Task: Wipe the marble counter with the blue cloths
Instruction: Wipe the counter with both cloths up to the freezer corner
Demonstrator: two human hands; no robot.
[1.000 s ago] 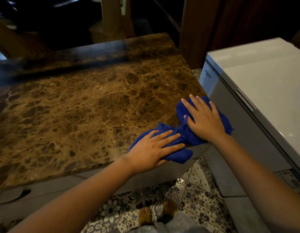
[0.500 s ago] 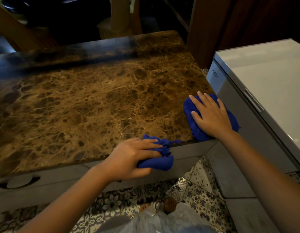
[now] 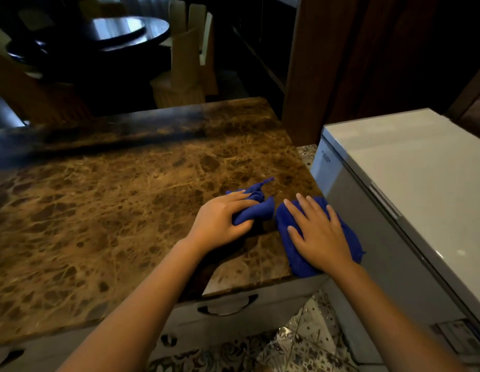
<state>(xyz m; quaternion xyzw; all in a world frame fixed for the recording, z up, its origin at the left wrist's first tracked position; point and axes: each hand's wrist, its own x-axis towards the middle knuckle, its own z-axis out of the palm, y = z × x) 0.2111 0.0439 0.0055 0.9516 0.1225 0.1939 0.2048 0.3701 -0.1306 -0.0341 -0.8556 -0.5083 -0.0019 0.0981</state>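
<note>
The brown veined marble counter (image 3: 104, 210) fills the left and middle of the view. My left hand (image 3: 220, 224) grips a bunched blue cloth (image 3: 256, 208) on the counter near its right end. My right hand (image 3: 318, 234) lies flat, fingers spread, pressing a second blue cloth (image 3: 292, 253) onto the counter's front right corner. This cloth hangs slightly over the right edge. The two cloths sit close together with a narrow gap between them.
A white chest freezer (image 3: 410, 189) stands right beside the counter's right edge. Grey drawers with cut-out handles (image 3: 228, 307) sit below the counter front. Patterned floor tiles (image 3: 300, 345) lie beneath. A dark round table (image 3: 110, 33) and chairs stand beyond the far edge.
My left hand has carried its bunched cloth from the front edge up and to the right, beside the right hand's cloth. My right hand stays pressed on its cloth at the corner.
</note>
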